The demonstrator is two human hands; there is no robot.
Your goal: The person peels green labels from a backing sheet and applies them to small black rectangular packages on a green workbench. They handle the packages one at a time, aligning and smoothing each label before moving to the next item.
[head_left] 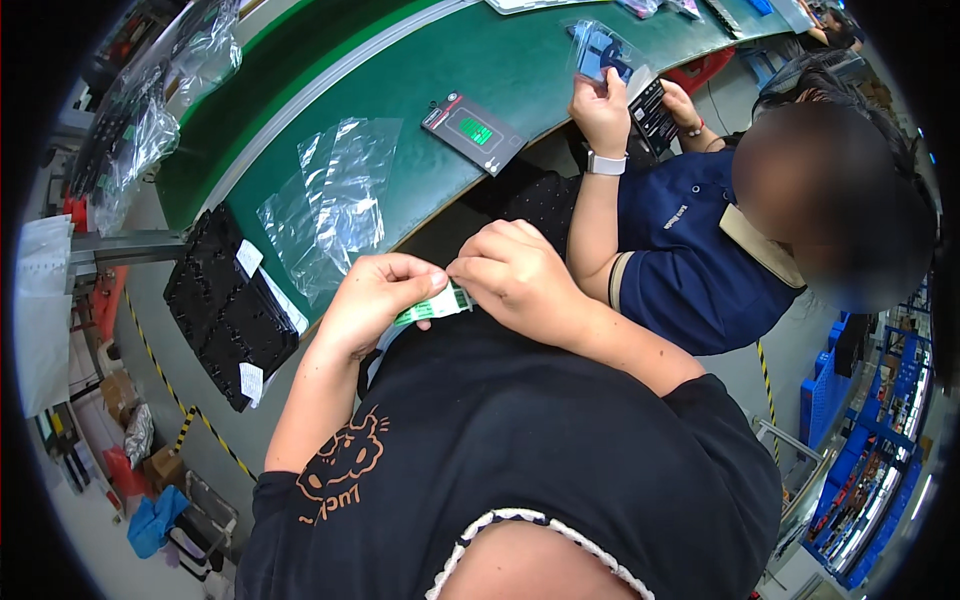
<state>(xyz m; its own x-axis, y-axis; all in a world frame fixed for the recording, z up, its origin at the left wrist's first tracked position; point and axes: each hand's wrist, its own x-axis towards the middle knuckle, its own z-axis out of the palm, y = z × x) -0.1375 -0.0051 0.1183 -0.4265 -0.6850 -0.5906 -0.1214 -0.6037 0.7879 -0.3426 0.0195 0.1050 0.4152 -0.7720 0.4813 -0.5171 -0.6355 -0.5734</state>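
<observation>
1. Green bench (520,70): we note its surface curves across the upper view, well apart from our hands.
2. Black tray stack (225,300): it sits at the bench's near-left edge.
3. Clear plastic bags (335,200): they lie flat on the bench; a dark boxed item (472,130) lies just beside them.
4. Co-worker's hand (600,110): it holds a bagged item; it is not ours.
5. Left hand (372,300) and right hand (515,275): both are closed in a pinch, fingertips meeting on the label strip.
6. Green-and-white label strip (435,306): we hold it against our chest, between both hands. We judge it light, thin, flexible and easily creased; grip it by the edges at each end.
</observation>
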